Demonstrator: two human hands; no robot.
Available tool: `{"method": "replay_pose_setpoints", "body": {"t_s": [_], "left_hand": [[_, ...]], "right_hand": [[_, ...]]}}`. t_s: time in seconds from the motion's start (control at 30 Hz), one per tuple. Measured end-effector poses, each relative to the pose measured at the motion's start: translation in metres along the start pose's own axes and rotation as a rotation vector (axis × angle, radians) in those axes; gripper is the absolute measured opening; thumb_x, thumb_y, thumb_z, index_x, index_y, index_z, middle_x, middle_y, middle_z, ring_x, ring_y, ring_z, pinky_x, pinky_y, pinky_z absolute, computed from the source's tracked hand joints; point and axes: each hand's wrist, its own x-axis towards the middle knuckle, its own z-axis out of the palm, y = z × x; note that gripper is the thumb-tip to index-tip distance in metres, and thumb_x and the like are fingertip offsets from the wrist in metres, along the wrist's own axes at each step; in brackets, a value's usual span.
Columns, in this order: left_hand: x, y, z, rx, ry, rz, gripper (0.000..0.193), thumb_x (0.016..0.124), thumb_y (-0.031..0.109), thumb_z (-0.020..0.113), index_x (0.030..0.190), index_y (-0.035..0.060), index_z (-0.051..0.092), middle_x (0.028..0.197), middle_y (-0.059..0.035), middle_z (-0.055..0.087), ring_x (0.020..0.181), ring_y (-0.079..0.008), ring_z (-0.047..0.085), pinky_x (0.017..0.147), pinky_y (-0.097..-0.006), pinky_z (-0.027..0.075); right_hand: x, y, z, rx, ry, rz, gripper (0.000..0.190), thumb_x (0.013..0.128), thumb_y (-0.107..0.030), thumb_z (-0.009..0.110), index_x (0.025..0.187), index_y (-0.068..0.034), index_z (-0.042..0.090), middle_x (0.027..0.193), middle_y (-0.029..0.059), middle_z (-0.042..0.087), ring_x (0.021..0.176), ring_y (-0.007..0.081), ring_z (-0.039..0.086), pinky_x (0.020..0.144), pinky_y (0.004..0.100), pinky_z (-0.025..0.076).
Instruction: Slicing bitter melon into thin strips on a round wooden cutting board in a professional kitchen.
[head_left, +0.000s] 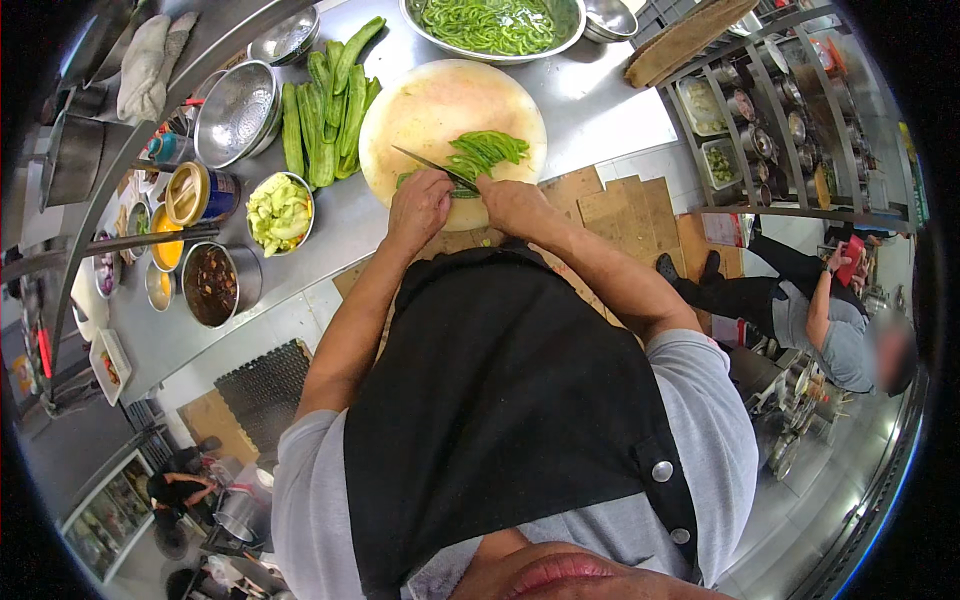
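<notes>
My right hand (517, 206) is closed around the handle of a kitchen knife (420, 157), whose blade points to the far left across a round cutting board (442, 97). With bent fingers, my left hand (421, 206) holds down a green gourd piece (403, 178) at the board's near side, mostly hidden under hand and blade. Beyond the knife lies a heap of thin green slices (491, 148). To the board's left, several long halved green gourds (322, 127) are piled on the steel worktable (315, 259).
A large steel bowl (491, 54) of green strips stands behind the board. Leftward are a perforated colander (238, 112), a bowl of pale green pieces (279, 214) and a pot of dark sauce (211, 281). At right, a person (817, 322) stands near a rack (795, 206).
</notes>
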Motion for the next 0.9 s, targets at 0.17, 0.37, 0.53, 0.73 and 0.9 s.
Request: {"method": "replay_pose_setpoints", "body": {"t_s": [0.17,0.37,0.53,0.73,0.9], "left_hand": [[0.000,-0.002,0.002,0.038,-0.040,-0.021,0.017,0.080,-0.001,0.076,0.095,0.0050,0.073,0.104,-0.0088,0.070,0.097,-0.0324,0.068,0.085,-0.0451,0.056],[-0.003,-0.004,-0.003,0.005,-0.008,0.012,0.017,0.079,0.000,0.077,0.095,0.0049,0.072,0.102,-0.0084,0.069,0.097,-0.0325,0.067,0.086,-0.0451,0.056],[-0.001,-0.002,-0.001,0.009,-0.005,0.016,0.017,0.081,0.003,0.078,0.097,0.0072,0.073,0.104,-0.0073,0.069,0.099,-0.0312,0.066,0.087,-0.0448,0.054],[-0.005,-0.001,-0.013,0.149,-0.092,-0.059,0.017,0.084,0.009,0.077,0.100,0.0129,0.076,0.108,-0.0029,0.068,0.106,-0.0282,0.061,0.090,-0.0439,0.048],[-0.002,-0.001,-0.016,0.173,-0.117,-0.053,0.019,0.083,0.007,0.077,0.101,0.0125,0.075,0.108,-0.0029,0.068,0.105,-0.0290,0.062,0.090,-0.0440,0.048]], "right_hand": [[-0.005,0.007,0.002,0.047,-0.021,0.006,0.019,0.098,-0.012,0.058,0.113,-0.001,0.057,0.086,0.0240,0.075,0.085,0.0431,0.077,0.073,0.0531,0.061],[-0.011,-0.004,-0.014,0.088,0.003,0.000,0.020,0.096,-0.010,0.059,0.112,0.001,0.056,0.086,0.0262,0.075,0.087,0.0470,0.075,0.075,0.0577,0.058],[0.006,0.001,0.007,0.069,-0.043,0.072,0.018,0.099,-0.010,0.056,0.114,0.000,0.059,0.093,0.0245,0.077,0.089,0.0432,0.078,0.076,0.0534,0.062],[-0.002,-0.001,-0.017,0.005,-0.060,0.029,0.020,0.099,-0.011,0.056,0.117,-0.001,0.060,0.096,0.0248,0.078,0.094,0.0434,0.078,0.080,0.0538,0.062],[0.000,-0.008,0.000,0.057,-0.042,0.053,0.021,0.099,-0.011,0.056,0.117,-0.001,0.059,0.092,0.0222,0.078,0.088,0.0419,0.078,0.074,0.0522,0.063]]}}
